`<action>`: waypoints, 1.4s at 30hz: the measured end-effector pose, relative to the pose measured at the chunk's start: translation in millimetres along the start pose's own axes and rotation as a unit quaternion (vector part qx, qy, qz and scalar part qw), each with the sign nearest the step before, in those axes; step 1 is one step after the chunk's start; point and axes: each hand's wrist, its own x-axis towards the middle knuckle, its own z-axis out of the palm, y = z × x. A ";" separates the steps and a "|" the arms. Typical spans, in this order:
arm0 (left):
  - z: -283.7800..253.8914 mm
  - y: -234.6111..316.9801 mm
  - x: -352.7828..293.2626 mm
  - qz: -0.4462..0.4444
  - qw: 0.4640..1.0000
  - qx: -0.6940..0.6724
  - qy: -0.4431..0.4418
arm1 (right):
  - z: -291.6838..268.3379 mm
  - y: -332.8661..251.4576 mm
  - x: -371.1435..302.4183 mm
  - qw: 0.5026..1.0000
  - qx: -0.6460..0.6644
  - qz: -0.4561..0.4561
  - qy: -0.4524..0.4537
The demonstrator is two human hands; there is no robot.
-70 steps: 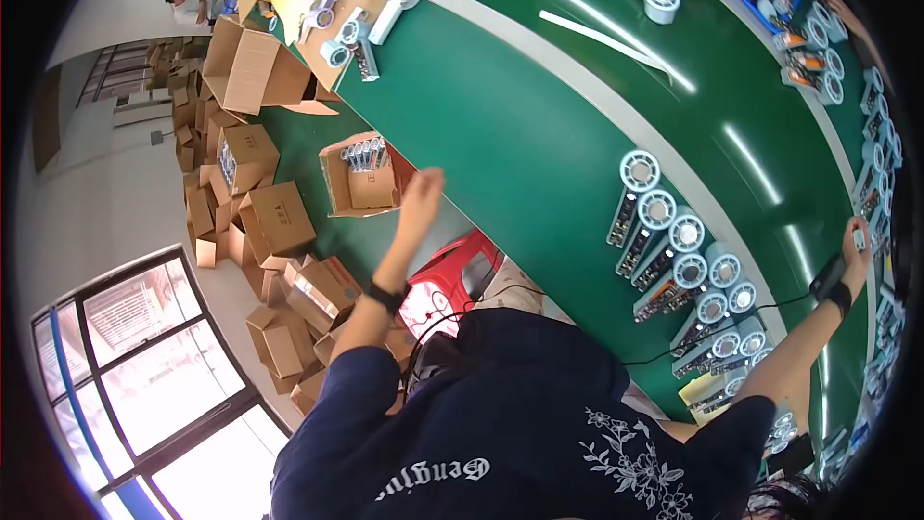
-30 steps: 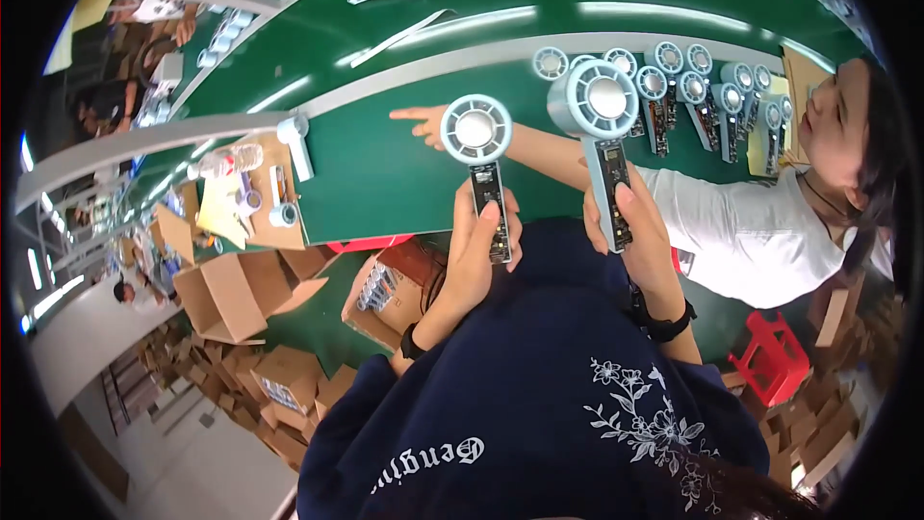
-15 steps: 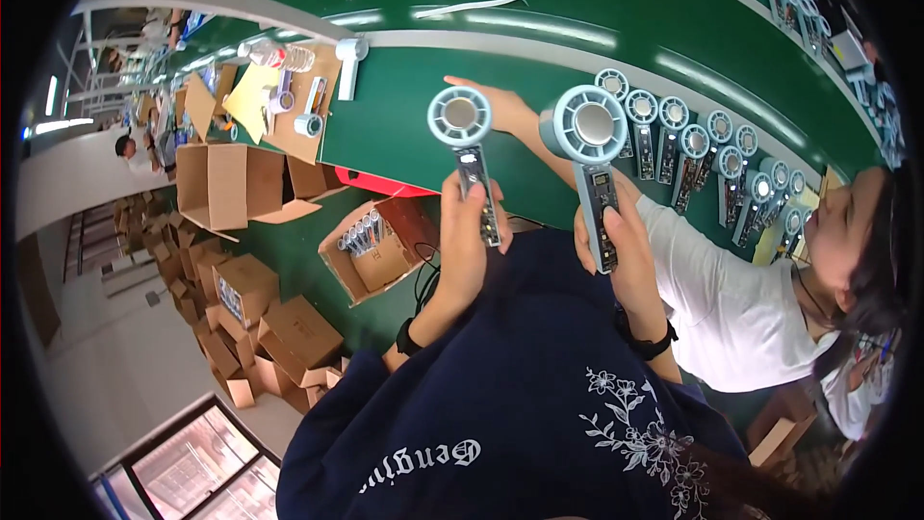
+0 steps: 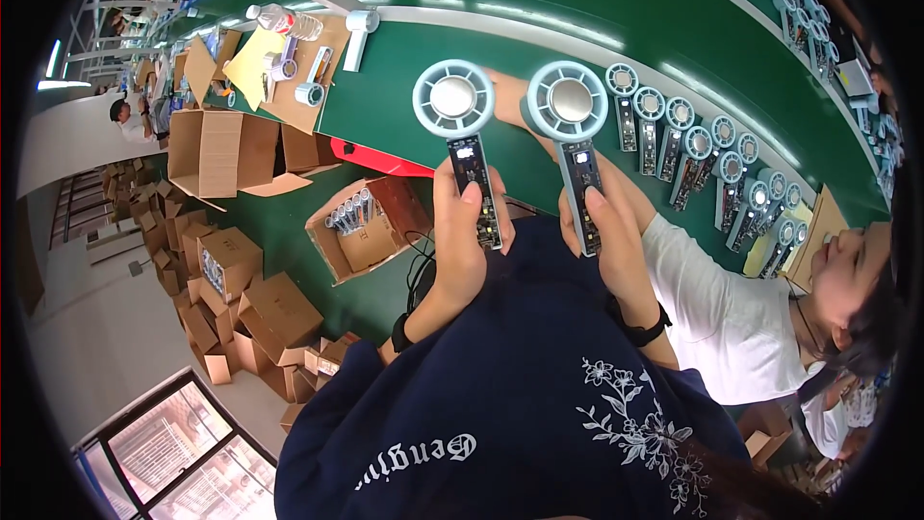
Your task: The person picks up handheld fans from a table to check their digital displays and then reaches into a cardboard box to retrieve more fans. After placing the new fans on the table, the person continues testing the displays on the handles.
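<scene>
Two light-blue handheld fans with bare circuit boards along their handles are held up side by side before me. My left hand (image 4: 462, 226) is closed round the handle of the left fan (image 4: 471, 159), thumb pressed on the board. In my right hand (image 4: 611, 231) is the right fan (image 4: 577, 169), gripped the same way. A small light glows on each board. Both fan heads point away from me, with a silver disc at the centre of each. Behind them, a co-worker's arm (image 4: 626, 183) reaches across the green table (image 4: 385, 116).
Several similar fans (image 4: 679, 116) stand in rows at the right of the table. At left lie a cardboard sheet (image 4: 332, 43), a water bottle (image 4: 289, 22) and two loose fans. An open carton (image 4: 385, 248) with fans in it sits below. A co-worker in white (image 4: 731, 318) is close at right.
The left fan has risen and come closer to the right one, which has shifted slightly left. My right thumb lies on its board. The hand at the far table has gone from view.
</scene>
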 end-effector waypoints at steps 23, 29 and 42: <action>-224.4 34.0 177.3 -0.144 0.787 0.374 -0.469 | 0.5 48.0 47.1 0.974 0.140 0.154 -0.087; -507.9 4.2 281.3 0.139 0.606 0.775 0.117 | 6.5 56.2 44.4 0.956 0.201 0.206 -0.060; -344.7 -24.6 214.2 0.081 0.762 0.639 -0.069 | -8.3 56.1 35.1 0.951 0.243 0.064 0.181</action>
